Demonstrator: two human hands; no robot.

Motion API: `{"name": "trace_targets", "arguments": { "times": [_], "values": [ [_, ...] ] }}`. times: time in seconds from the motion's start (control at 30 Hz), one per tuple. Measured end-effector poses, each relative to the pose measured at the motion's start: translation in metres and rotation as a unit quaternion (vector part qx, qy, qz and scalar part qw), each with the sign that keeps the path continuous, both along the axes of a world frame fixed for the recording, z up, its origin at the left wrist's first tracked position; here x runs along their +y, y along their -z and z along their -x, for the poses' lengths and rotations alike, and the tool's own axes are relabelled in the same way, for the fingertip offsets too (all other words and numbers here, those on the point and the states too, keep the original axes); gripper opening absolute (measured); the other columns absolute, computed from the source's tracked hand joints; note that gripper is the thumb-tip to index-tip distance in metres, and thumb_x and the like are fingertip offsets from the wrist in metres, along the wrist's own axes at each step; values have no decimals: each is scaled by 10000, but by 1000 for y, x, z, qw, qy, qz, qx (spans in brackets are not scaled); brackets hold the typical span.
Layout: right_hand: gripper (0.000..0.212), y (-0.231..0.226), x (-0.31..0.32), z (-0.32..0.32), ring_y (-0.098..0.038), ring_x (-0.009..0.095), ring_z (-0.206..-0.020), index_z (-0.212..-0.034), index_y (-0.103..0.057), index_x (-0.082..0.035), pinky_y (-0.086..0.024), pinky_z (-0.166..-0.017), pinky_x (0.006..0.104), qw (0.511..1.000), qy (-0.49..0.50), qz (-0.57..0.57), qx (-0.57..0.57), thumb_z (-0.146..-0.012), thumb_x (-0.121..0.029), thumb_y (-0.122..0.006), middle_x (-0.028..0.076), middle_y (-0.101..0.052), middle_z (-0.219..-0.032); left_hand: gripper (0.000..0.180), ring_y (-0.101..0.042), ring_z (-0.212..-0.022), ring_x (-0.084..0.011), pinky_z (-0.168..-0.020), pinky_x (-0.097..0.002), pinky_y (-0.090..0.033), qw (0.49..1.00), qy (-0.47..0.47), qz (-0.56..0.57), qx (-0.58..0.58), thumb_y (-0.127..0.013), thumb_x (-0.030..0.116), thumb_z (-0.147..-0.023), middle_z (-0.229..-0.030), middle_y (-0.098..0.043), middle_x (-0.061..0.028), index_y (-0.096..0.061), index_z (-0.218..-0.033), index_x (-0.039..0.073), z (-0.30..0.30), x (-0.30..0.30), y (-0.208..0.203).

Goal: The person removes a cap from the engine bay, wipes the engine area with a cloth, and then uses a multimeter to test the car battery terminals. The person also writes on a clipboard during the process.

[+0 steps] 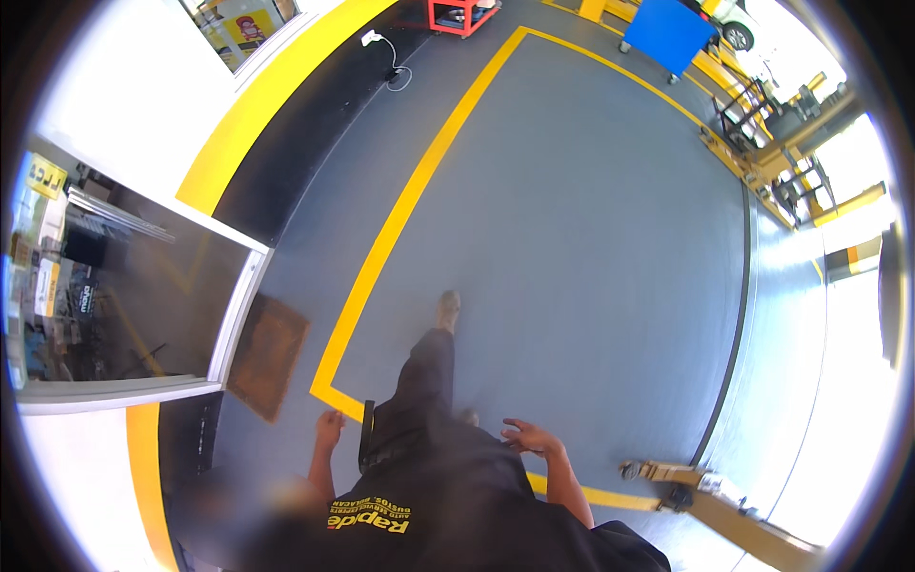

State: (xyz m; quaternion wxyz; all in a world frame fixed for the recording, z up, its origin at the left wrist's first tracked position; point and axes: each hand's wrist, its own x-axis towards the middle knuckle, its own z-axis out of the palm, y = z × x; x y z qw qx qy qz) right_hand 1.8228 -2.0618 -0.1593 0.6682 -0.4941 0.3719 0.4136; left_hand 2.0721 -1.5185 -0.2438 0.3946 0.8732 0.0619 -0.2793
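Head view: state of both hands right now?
Left hand: nothing visibly held; open or closed cannot be told.
Right hand: loosely open, nothing visibly held.

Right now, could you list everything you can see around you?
Floor: one, grey, centre
Floor line: one, yellow, around the central area
Wall: one, white with yellow and black bands, left
Window: one, upper left
Glass panel: one, dark with white frame, left
Mat: one, brown, beside that panel
Plug: one, white, on the wall
Cable: one, white, below the plug
Cart: one, red, top
Cabinet: one, blue, upper right
Car: one, white, partly visible, upper right
Metal arms: several, tan, right
Shirt: one, black, bottom
Left hand: one, bare, lower left
Right hand: one, bare, lower centre
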Motion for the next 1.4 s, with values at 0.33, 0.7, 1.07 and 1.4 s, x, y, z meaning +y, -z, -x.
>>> {"name": "trace_targets", "arguments": {
  "times": [0.33, 0.7, 1.07, 1.4],
  "values": [
    [449, 4, -273, -322, -787, 255, -982, -1466, -652, 4, -622, -870, 365, 905, 335, 257, -54, -1101, -253, -597, 208, -809, -1140, 501, -769, -1058, -421, -908, -506, -581, 950, 188, -127, 217, -728, 450, -982, -1160, -797, -250, -762, -1175, -11, -266, -258, -1],
    [232, 66, -567, -622, -784, 180, -755, -1081, -808, 29, -630, -688, 327, 889, 218, 403, -11, -1020, -109, -631, 133, -806, -840, 358, -785, -1031, -303, -924, -448, -589, 991, 99, -3, -89, -637, 393, -1111, -1065, -807, -132, -741, -1240, 75, -897, -702, -10],
    [203, 29, -1002, -1147, -739, 173, -742, -1094, -850, -91, -583, -725, 359, 819, 63, 547, -161, -1004, -209, -712, 59, -806, -849, 395, -786, -985, -337, -908, -453, -595, 994, 83, -62, 40, -672, 455, -1086, -1063, -815, -158, -779, -1225, 102, -1079, -941, -25],
    [311, -13, -1235, -1752, -747, 373, -1153, -1226, -828, -142, -577, -1000, 477, 765, 3, 581, -278, -959, -294, -778, 167, -797, -1246, 326, -799, -983, -309, -850, -460, -603, 968, -153, -18, 198, -697, 306, -1040, -972, -805, -152, -767, -1130, 1, -1318, -1101, 13]
  ]
}}
